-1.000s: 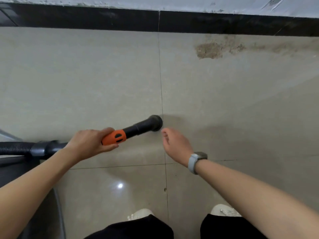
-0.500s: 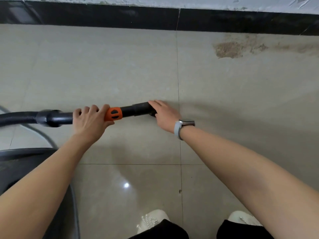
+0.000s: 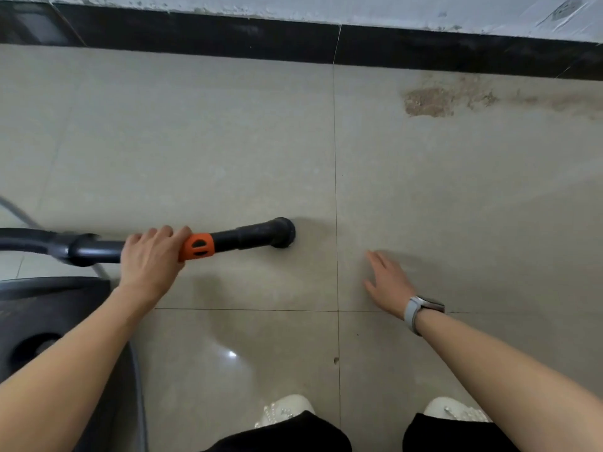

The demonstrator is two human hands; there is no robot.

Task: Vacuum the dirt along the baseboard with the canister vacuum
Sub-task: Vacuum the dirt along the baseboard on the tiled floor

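On the tiled floor (image 3: 228,141), the right hand (image 3: 388,283) has let go of the wand (image 3: 248,238) and spread open (the left hand (image 3: 153,259) grips it alone), nozzle well short of the dirt (image 3: 430,101) at two o'clock by the baseboard (image 3: 195,32).

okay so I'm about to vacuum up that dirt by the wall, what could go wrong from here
Only the left hand grips the wand; the right hand hangs free, so aim may wobble. The nozzle is well short of the dirt, and reaching it could tug the hose. A hard push may knock the baseboard.

Right hand (image 3: 388,282) let go of the nozzle (image 3: 280,232) (fingers now spread), moved off to the rt.
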